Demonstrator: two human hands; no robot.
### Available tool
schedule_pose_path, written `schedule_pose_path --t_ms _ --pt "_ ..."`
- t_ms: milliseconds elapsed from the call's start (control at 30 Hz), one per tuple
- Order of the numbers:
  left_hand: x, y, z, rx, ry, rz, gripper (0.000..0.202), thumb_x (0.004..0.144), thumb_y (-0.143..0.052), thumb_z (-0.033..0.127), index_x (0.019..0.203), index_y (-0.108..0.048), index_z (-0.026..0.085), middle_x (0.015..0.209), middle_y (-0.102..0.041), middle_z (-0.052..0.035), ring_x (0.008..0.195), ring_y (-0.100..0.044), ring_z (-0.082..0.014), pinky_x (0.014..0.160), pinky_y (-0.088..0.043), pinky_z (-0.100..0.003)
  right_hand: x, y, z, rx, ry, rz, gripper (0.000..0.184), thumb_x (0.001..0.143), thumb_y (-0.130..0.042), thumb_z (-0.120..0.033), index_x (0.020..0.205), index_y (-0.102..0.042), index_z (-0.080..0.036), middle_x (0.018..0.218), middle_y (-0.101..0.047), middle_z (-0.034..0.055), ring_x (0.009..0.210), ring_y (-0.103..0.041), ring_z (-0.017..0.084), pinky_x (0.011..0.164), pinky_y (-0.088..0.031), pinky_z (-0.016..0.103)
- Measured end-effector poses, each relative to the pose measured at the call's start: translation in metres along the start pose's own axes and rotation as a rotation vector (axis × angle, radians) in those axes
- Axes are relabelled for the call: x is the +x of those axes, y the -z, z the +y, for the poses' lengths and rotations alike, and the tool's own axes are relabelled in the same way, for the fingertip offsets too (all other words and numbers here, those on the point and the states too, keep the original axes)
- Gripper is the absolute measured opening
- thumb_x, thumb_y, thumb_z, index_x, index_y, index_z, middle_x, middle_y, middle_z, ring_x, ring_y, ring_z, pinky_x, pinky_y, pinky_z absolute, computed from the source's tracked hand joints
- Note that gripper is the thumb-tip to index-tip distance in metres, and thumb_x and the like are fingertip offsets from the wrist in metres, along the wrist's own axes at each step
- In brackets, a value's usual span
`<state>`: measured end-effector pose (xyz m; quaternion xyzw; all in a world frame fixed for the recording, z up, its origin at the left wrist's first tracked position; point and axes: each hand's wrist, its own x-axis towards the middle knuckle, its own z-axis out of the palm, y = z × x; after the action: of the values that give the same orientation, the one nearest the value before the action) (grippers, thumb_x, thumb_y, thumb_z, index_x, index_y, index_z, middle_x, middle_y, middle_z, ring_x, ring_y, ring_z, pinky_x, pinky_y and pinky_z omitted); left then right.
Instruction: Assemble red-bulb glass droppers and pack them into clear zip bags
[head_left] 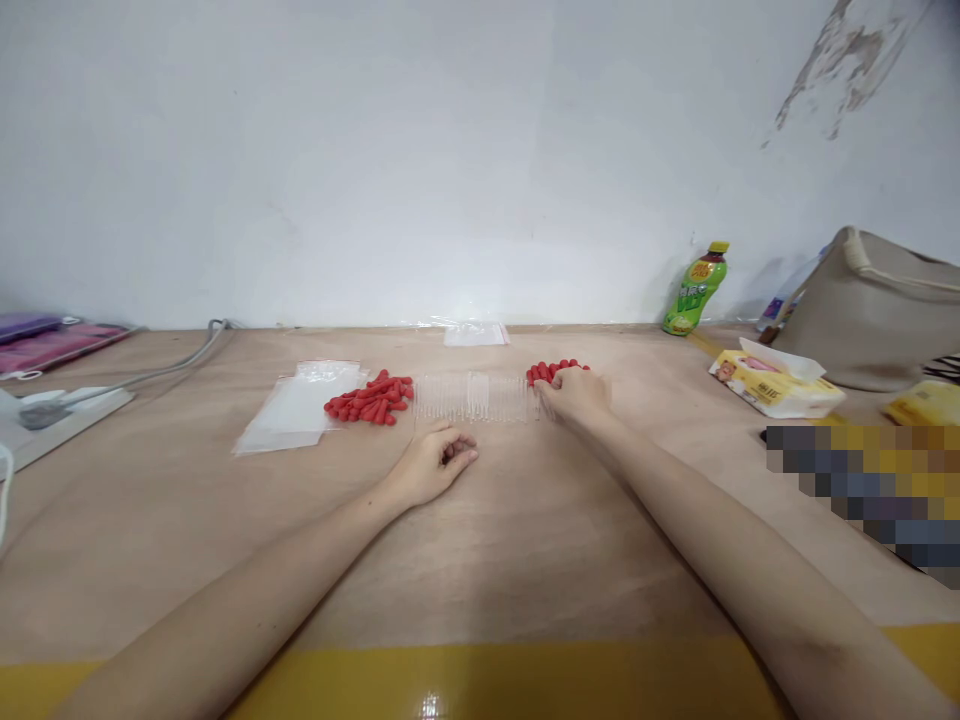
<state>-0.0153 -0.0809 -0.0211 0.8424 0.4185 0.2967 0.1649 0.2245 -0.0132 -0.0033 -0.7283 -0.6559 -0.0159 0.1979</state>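
Note:
My left hand (pixel 435 465) rests on the wooden table (pixel 480 540) with its fingers curled loosely, nothing visible in them. It lies just in front of a row of small clear plastic pieces (pixel 472 397). My right hand (pixel 574 393) reaches to the right end of that row, fingers bent down over a small heap of red pieces (pixel 555 370). Whether it grips one is hidden. A larger pile of red pieces (pixel 371 399) lies left of the clear row.
Clear plastic bags (pixel 296 408) lie left of the red pile, another bag (pixel 475 334) by the wall. A green bottle (pixel 696 288), tissue pack (pixel 776 382) and beige bag (pixel 874 308) stand at right. Cables and pink items (pixel 52 345) sit at left.

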Motion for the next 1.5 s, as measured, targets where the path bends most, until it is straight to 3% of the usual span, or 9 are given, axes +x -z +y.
schedule_pose_path --t_ms 167,500,633,767,933,1033,1167,1500 --pt "0.000 0.001 0.001 0.001 0.010 -0.008 0.015 0.079 -0.053 0.024 0.086 -0.062 0.015 0.076 -0.055 -0.0027 0.063 -0.052 -0.0111 0.059 -0.043 -0.023 -0.005 -0.004 -0.020 -0.037 0.079 -0.049 0.026 0.075 -0.044 -0.033 0.064 -0.062 -0.018 0.068 -0.062 0.0055 0.073 -0.055 0.020 0.075 -0.028 0.036" --pt "-0.001 -0.002 -0.001 0.020 -0.014 0.009 0.015 0.079 -0.053 0.024 0.087 -0.062 0.016 0.077 -0.054 -0.0024 0.063 -0.051 -0.0108 0.059 -0.042 -0.023 0.006 -0.005 -0.039 -0.153 -0.026 -0.219 0.014 0.068 -0.055 -0.020 0.075 -0.065 -0.013 0.076 -0.061 0.0124 0.078 -0.056 0.026 0.074 -0.025 0.040" --pt "-0.002 0.000 -0.008 0.128 -0.060 0.125 0.015 0.079 -0.053 0.026 0.087 -0.060 0.017 0.078 -0.054 -0.0030 0.069 -0.052 -0.0138 0.064 -0.043 -0.026 0.000 -0.004 -0.041 -0.143 0.002 -0.231 0.018 0.074 -0.049 -0.022 0.076 -0.064 -0.012 0.074 -0.061 0.0132 0.077 -0.057 0.025 0.073 -0.026 0.038" --pt "0.000 0.013 -0.026 0.333 -0.043 0.349 0.013 0.079 -0.051 0.026 0.081 -0.060 0.017 0.079 -0.055 -0.0041 0.080 -0.050 -0.0185 0.076 -0.039 -0.031 -0.020 0.000 -0.033 -0.147 0.087 -0.131 0.027 0.083 -0.035 -0.023 0.088 -0.057 -0.008 0.078 -0.060 0.0156 0.075 -0.056 0.025 0.073 -0.026 0.037" --pt "0.002 0.036 -0.042 0.634 0.211 0.530 0.017 0.077 -0.052 0.032 0.078 -0.061 0.018 0.085 -0.055 -0.0068 0.087 -0.046 -0.0248 0.077 -0.034 -0.037 -0.052 0.000 -0.012 -0.035 0.461 0.065 0.020 0.086 -0.029 -0.022 0.090 -0.047 -0.012 0.069 -0.059 0.0084 0.063 -0.052 0.019 0.073 -0.027 0.035" --pt "0.001 0.047 -0.046 0.770 0.366 0.533 0.025 0.075 -0.052 0.039 0.086 -0.061 0.019 0.091 -0.053 -0.0095 0.091 -0.044 -0.0285 0.075 -0.032 -0.039 -0.067 -0.007 -0.002 0.084 0.611 0.162 0.015 0.087 -0.030 -0.022 0.085 -0.043 -0.016 0.069 -0.059 0.0040 0.060 -0.051 0.016 0.076 -0.027 0.034" --pt "0.001 0.052 -0.051 0.798 0.467 0.498 0.031 0.077 -0.047 0.045 0.085 -0.062 0.020 0.093 -0.052 -0.0102 0.093 -0.043 -0.0288 0.076 -0.030 -0.039 -0.076 -0.017 0.002 0.207 0.650 0.212 0.011 0.087 -0.032 -0.020 0.080 -0.041 -0.018 0.071 -0.059 0.0023 0.060 -0.051 0.014 0.078 -0.027 0.033" --pt "0.006 0.051 -0.057 0.755 0.419 0.508 0.019 0.074 -0.051 0.035 0.079 -0.063 0.020 0.090 -0.054 -0.0089 0.091 -0.043 -0.0287 0.076 -0.030 -0.041 -0.078 -0.014 0.002 0.262 0.636 0.188 0.008 0.086 -0.036 -0.019 0.080 -0.040 -0.018 0.070 -0.059 0.0016 0.061 -0.052 0.014 0.076 -0.027 0.034"
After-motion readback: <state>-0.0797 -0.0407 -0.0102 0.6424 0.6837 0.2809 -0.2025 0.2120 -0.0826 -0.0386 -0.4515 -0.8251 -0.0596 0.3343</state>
